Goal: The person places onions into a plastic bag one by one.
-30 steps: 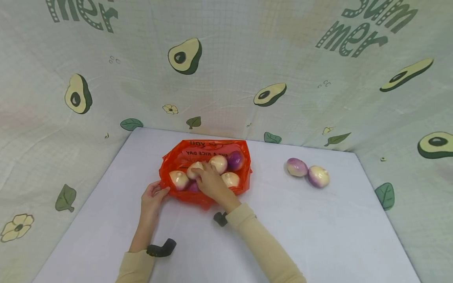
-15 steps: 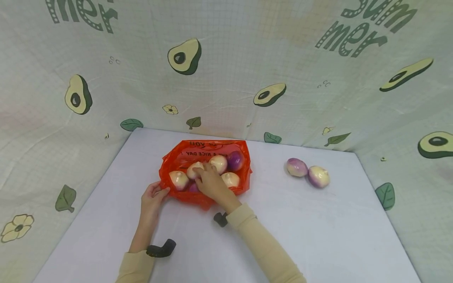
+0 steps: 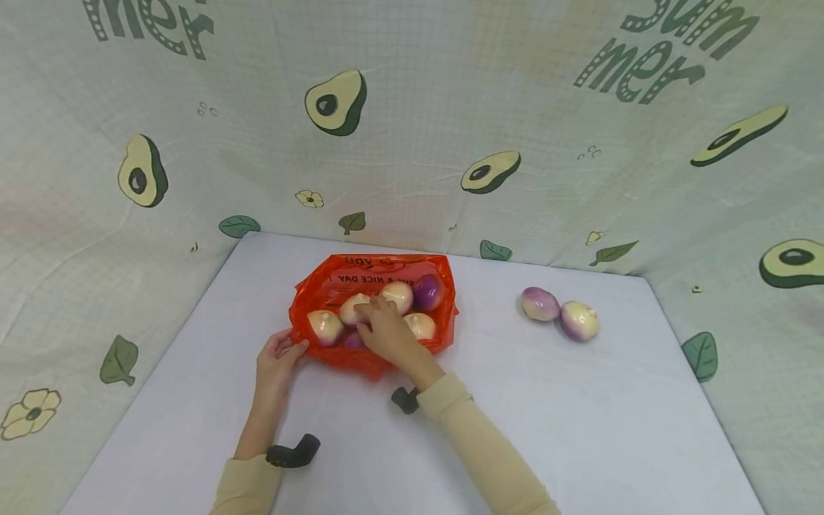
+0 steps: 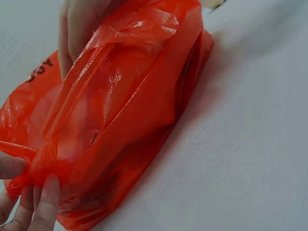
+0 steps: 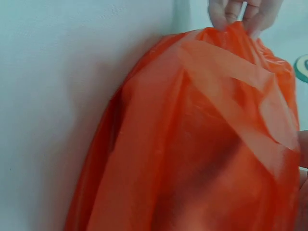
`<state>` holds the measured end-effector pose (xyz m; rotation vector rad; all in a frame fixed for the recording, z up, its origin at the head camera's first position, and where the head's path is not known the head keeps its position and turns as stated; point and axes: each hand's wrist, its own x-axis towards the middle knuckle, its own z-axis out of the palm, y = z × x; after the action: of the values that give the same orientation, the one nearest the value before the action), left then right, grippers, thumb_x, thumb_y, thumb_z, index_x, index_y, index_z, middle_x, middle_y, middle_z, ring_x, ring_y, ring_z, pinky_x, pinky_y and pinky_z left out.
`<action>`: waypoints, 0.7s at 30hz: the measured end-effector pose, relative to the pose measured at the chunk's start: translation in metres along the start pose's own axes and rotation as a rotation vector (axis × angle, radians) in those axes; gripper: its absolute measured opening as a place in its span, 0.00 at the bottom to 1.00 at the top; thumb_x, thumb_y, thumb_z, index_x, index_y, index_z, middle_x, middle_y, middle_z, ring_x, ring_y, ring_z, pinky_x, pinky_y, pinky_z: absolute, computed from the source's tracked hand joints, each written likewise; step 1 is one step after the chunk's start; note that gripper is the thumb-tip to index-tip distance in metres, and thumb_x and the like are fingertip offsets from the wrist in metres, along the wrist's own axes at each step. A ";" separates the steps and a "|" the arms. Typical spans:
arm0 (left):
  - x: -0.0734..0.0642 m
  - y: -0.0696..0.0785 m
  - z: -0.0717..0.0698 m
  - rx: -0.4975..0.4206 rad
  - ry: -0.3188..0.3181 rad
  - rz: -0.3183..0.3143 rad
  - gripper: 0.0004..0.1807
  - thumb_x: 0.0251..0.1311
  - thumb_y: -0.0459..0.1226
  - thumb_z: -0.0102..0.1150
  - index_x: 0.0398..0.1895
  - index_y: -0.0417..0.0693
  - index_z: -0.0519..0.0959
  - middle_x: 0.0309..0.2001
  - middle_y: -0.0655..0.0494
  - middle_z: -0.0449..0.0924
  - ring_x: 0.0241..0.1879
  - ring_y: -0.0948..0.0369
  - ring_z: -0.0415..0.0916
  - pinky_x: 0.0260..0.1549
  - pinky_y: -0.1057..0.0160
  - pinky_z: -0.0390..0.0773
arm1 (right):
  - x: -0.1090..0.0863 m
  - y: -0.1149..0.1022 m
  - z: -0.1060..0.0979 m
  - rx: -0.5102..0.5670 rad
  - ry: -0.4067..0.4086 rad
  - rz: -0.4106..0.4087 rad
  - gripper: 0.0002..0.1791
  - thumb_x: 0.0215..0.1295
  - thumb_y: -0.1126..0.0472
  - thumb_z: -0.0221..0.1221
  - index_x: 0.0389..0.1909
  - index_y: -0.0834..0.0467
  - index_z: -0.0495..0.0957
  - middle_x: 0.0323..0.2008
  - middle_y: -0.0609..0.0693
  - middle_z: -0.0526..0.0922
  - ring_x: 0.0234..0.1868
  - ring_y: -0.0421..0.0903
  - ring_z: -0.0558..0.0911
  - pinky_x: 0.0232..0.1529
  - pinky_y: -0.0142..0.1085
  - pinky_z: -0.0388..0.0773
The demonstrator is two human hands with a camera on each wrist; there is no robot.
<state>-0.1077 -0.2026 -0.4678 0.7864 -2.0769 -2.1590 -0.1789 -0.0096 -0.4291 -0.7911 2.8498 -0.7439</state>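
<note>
A red plastic bag (image 3: 331, 288) lies with its mouth spread wide, and several glossy white and purple onions sit inside. My left hand (image 3: 277, 357) pinches the bag's rim at its left front corner; the left wrist view shows the bag (image 4: 139, 130) gathered between thumb and fingertips (image 4: 48, 197). Over the bag's front edge reaches my right hand (image 3: 389, 332), its bent fingers at the right side of a pale onion (image 3: 351, 312). In the right wrist view the bag (image 5: 202, 130) covers most of the scene, hiding the onions.
Two purple-white onions, one more purple (image 3: 539, 305) and one paler (image 3: 580, 321), lie side by side on the white table (image 3: 579, 422) to the right. Behind the table hangs a cloth (image 3: 412, 107) printed with avocados. Black curved pieces sit at both wrists.
My right hand has shifted slightly right and back, baring a bit more of the pale onion and of the purple one in front. The left hand and the bag have stayed put.
</note>
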 end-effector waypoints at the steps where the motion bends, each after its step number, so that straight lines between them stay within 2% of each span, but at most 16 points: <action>1: 0.000 0.000 0.000 0.000 -0.001 0.000 0.23 0.61 0.37 0.56 0.59 0.43 0.65 0.37 0.65 0.73 0.36 0.71 0.75 0.47 0.67 0.79 | -0.001 0.000 -0.002 0.013 0.000 0.001 0.22 0.64 0.56 0.53 0.59 0.53 0.72 0.59 0.57 0.70 0.55 0.53 0.71 0.58 0.42 0.73; 8: 0.001 0.000 0.000 0.014 -0.004 -0.011 0.23 0.62 0.38 0.55 0.59 0.44 0.65 0.38 0.64 0.72 0.37 0.71 0.75 0.49 0.67 0.78 | -0.008 0.001 -0.014 0.091 0.069 -0.029 0.16 0.64 0.58 0.53 0.52 0.57 0.77 0.51 0.53 0.77 0.54 0.49 0.74 0.60 0.40 0.72; 12: 0.001 0.000 0.001 0.016 -0.004 -0.013 0.23 0.62 0.39 0.56 0.59 0.45 0.64 0.40 0.63 0.72 0.37 0.71 0.75 0.49 0.67 0.78 | -0.012 0.001 -0.019 0.113 0.112 -0.032 0.14 0.65 0.58 0.53 0.49 0.57 0.78 0.46 0.51 0.79 0.50 0.46 0.76 0.55 0.37 0.75; 18: 0.001 -0.001 0.000 0.014 0.002 -0.006 0.23 0.62 0.38 0.56 0.59 0.44 0.65 0.40 0.63 0.72 0.37 0.71 0.75 0.48 0.67 0.78 | -0.020 0.002 -0.029 0.174 0.117 -0.013 0.15 0.65 0.56 0.54 0.50 0.54 0.78 0.42 0.48 0.79 0.42 0.42 0.75 0.47 0.33 0.79; 21: 0.001 -0.001 0.000 0.009 0.001 -0.006 0.23 0.62 0.38 0.55 0.59 0.44 0.65 0.39 0.63 0.72 0.37 0.70 0.75 0.48 0.67 0.78 | -0.023 0.004 -0.035 0.212 0.133 -0.020 0.15 0.65 0.55 0.55 0.50 0.54 0.78 0.44 0.47 0.80 0.46 0.43 0.75 0.53 0.35 0.77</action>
<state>-0.1083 -0.2027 -0.4695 0.7958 -2.0876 -2.1537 -0.1678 0.0200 -0.4013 -0.7665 2.8146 -1.1190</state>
